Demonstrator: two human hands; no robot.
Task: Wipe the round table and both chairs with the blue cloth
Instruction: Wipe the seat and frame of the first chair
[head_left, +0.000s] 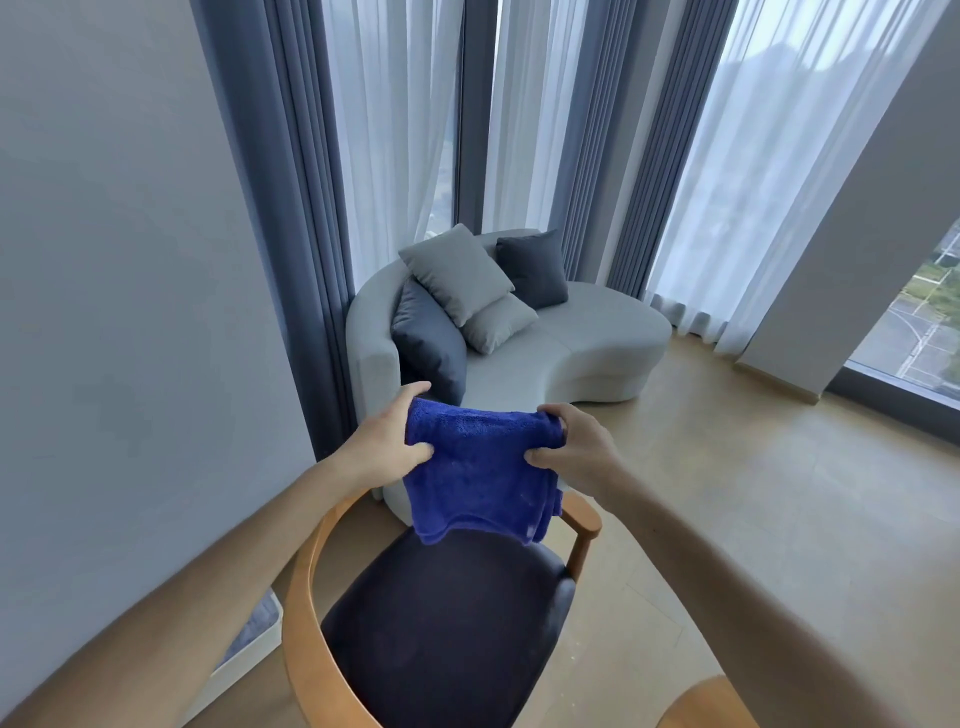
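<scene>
The blue cloth (475, 475) hangs folded in the air between both hands, above a chair. My left hand (387, 441) pinches its upper left corner, thumb in front and fingers behind. My right hand (576, 449) grips the upper right corner. Below stands a wooden chair (306, 582) with a curved light-wood back and a dark padded seat (447, 623). The cloth's lower edge hangs just over the far side of the seat. A rounded piece of light wood (701, 706) shows at the bottom right edge; I cannot tell whether it is the table or the second chair.
A curved grey sofa (587, 338) with several grey and dark cushions stands beyond the chair. Blue and sheer white curtains (395, 130) cover tall windows behind it. A grey wall (119, 312) runs along the left. Light wooden floor (753, 493) lies to the right.
</scene>
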